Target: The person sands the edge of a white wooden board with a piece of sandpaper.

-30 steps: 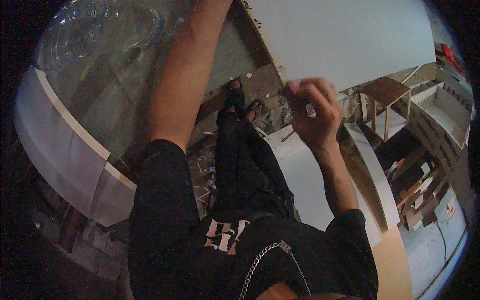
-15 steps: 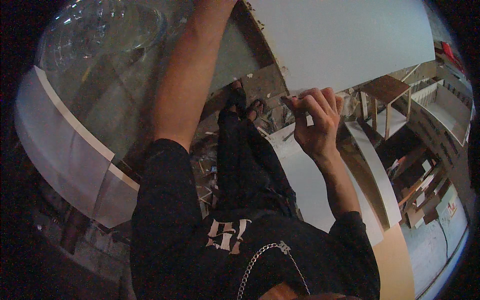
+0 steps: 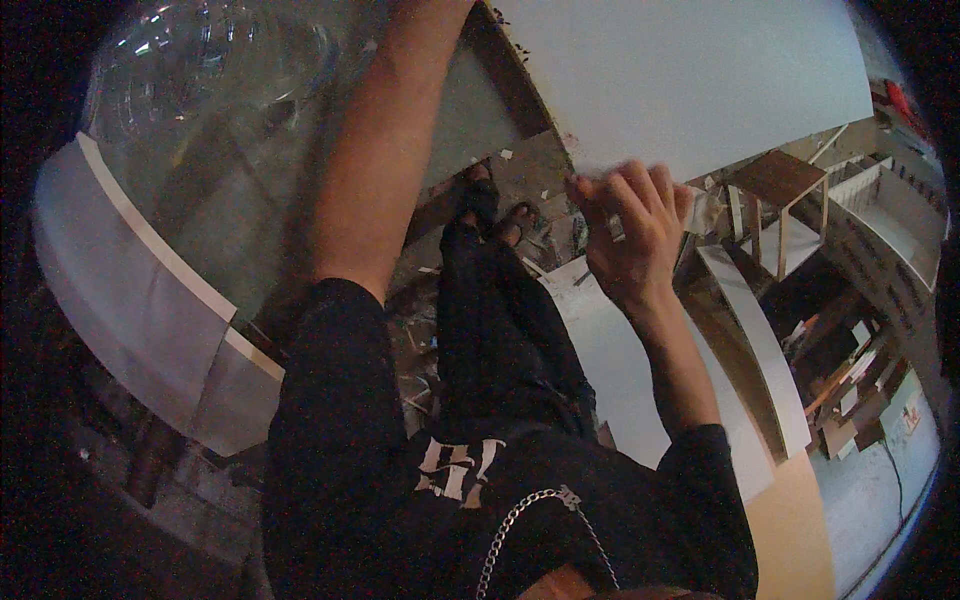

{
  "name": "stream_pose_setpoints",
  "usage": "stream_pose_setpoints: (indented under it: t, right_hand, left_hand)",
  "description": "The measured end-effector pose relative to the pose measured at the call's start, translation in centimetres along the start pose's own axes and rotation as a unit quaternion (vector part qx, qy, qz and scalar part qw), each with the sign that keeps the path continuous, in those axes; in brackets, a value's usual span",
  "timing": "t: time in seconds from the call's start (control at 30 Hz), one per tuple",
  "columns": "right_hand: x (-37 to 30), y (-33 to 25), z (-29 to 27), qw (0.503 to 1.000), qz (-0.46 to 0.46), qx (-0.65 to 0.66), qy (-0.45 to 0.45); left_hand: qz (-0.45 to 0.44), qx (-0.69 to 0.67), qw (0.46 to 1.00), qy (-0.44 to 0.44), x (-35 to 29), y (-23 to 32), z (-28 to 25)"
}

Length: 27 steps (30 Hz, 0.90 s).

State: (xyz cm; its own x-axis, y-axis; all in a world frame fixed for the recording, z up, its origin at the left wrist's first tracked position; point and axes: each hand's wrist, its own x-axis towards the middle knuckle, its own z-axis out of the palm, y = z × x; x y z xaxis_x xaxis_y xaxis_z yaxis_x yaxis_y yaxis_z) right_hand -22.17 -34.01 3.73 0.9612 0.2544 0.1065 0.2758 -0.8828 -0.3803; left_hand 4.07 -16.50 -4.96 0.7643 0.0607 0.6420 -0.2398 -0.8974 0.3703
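My left arm [image 3: 375,190] stretches forward along the left side of a large white panel [image 3: 700,80], and its hand lies beyond the top edge of the picture. Close to the panel's near corner is my right hand [image 3: 635,235], its fingers curled in and slightly blurred. A small dark bit shows at the tip of its thumb and index finger, too little to name. The panel's left edge looks rough, with brown stains and chips.
A small brown-topped stool [image 3: 780,178] stands to the right, beside a white open box [image 3: 895,215]. More white boards [image 3: 755,340] lean at my right. Long pale panels [image 3: 150,290] lie at the left. Scraps litter the floor around my feet [image 3: 515,220].
My right hand has shifted slightly and its fingers have turned a little at the panel's corner. My left arm stays stretched forward, almost unmoved. The view has tilted slightly.
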Motion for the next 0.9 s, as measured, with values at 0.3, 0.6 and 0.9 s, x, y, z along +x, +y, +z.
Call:
stream_pose_setpoints:
  t: [0.3,0.6,0.9]
  right_hand:
    - [-0.4,0.0,-0.4,1.0,-0.001,-0.001,0.006]
    - [-1.0,0.3,-0.7,0.999,0.02,-0.007,-0.039]
    - [-1.3,0.7,-0.9,0.999,0.017,-0.011,-0.027]
  left_hand:
    - [0.001,-0.004,1.0,-0.01,0.1,0.4,-0.2]
    - [-0.002,-0.046,0.999,-0.016,0.3,0.2,-0.4]
    - [0.024,-0.068,0.997,-0.004,0.5,0.6,-0.8]
